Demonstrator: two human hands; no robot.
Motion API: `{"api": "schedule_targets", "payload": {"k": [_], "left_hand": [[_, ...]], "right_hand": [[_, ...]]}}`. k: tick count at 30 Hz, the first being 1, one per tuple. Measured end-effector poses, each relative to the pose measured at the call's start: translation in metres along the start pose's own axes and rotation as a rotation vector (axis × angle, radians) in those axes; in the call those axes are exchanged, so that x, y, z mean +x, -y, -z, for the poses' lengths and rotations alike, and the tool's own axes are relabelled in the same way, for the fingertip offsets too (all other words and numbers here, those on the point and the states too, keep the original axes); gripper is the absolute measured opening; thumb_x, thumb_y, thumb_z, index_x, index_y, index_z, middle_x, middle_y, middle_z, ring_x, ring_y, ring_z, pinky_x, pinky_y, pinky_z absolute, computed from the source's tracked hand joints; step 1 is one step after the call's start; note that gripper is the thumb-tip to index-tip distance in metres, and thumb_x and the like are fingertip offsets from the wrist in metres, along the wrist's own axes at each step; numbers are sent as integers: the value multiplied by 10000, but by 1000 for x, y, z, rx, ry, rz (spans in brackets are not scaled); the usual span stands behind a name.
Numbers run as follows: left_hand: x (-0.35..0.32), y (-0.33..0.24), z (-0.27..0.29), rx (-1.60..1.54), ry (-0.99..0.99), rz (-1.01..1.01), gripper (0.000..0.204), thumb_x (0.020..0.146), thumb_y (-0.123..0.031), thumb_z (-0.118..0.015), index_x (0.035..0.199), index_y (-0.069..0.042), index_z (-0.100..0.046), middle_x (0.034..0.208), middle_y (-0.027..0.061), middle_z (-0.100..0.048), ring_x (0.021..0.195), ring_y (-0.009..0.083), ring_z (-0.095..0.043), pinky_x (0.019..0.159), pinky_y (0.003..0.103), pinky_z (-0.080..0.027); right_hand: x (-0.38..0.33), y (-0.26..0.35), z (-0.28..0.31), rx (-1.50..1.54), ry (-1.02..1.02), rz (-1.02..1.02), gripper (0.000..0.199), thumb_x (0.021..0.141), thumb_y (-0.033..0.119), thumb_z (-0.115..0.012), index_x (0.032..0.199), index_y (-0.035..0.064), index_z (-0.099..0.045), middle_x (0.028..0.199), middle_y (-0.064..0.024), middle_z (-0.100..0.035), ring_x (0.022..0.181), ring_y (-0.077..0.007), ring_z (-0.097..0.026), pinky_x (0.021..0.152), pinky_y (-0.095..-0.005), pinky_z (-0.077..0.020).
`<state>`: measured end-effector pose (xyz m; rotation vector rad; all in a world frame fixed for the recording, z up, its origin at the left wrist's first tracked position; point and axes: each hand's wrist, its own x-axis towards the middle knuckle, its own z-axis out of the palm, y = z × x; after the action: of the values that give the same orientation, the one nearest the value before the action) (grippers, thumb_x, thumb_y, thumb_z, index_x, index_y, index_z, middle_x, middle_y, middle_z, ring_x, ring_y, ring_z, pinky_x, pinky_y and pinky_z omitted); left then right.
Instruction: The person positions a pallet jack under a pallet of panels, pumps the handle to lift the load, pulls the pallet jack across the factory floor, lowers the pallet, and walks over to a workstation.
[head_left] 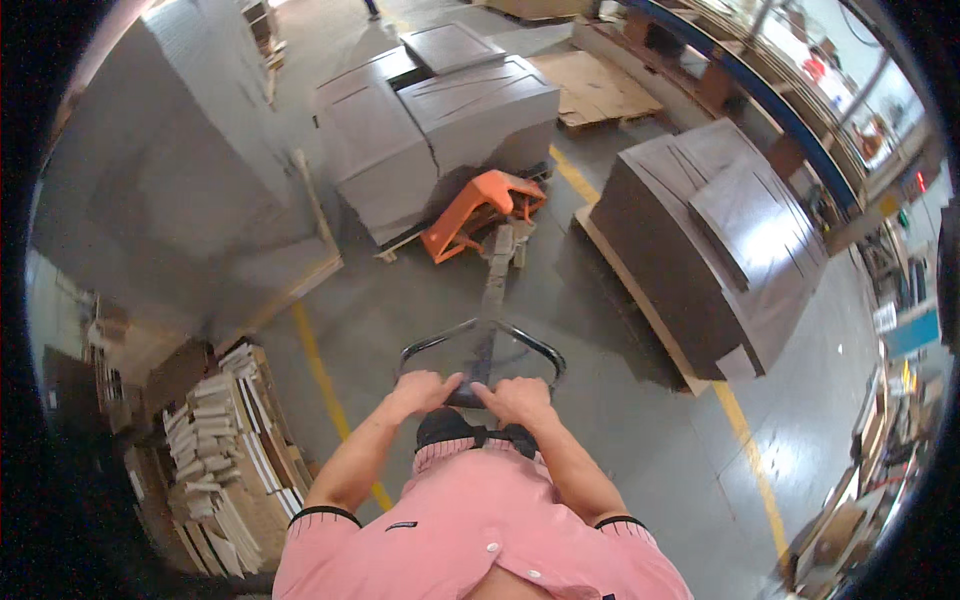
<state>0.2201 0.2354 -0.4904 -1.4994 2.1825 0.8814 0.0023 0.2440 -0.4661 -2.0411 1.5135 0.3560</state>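
My left hand (423, 389) and my right hand (517, 397) both grip the near bar of a black loop handle (540, 350) on an orange pallet jack (477, 208). The jack's shaft (493, 290) runs away from me to its orange body, which sits under a pallet loaded with tall grey stacks of flat boards (440, 130). My arms in pink short sleeves stretch forward from the lower edge.
A dark brown stack of boards on a pallet (710, 240) stands to the right. A large grey stack (180, 170) rises on the left. Bundles of light wooden strips (215, 450) lie at lower left. Yellow floor lines (325, 385) cross the concrete floor. Shelving lines the right side.
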Motion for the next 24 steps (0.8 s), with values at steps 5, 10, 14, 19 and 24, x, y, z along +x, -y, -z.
{"api": "schedule_targets", "payload": {"k": [5, 10, 14, 19, 24], "left_hand": [[-31, 51, -26, 194, 21, -156, 398, 963, -309, -478, 1353, -232, -459, 838, 168, -689, 818, 389, -679, 680, 502, -516], [-82, 68, -55, 236, -12, -185, 356, 966, -311, -455, 1310, -234, -507, 807, 155, -685, 775, 387, -678, 644, 493, -513], [-123, 72, -68, 200, 3, -196, 346, 992, -347, -395, 1271, -218, -553, 797, 163, -681, 774, 388, -677, 649, 489, -517], [-160, 45, -111, 87, -16, -114, 461, 1004, -448, -317, 1149, -153, -641, 872, 177, -700, 826, 398, -678, 732, 490, -523], [-186, -24, -154, -122, -25, 73, 634, 991, -540, -280, 1055, -79, -710, 918, 214, -704, 894, 411, -670, 831, 495, -500]], "right_hand": [[-30, 58, -2, 83, 79, -8, 774, 940, 675, -291, 995, 48, -740, 968, -195, -716, 965, -361, -679, 849, -471, -515], [-65, 101, -40, 122, 104, 7, 789, 912, 708, -329, 1019, 41, -737, 976, -214, -711, 941, -367, -686, 852, -464, -524], [-86, 126, -70, 106, 92, 6, 788, 903, 717, -343, 1019, 41, -730, 970, -214, -711, 928, -369, -688, 836, -472, -525], [-140, 132, -90, 103, 89, -18, 764, 897, 719, -358, 978, 53, -722, 937, -220, -707, 909, -386, -682, 803, -479, -523], [-197, 101, -110, 16, 116, -30, 749, 890, 719, -368, 1031, 73, -718, 929, -221, -706, 915, -387, -676, 822, -464, -520]]}}
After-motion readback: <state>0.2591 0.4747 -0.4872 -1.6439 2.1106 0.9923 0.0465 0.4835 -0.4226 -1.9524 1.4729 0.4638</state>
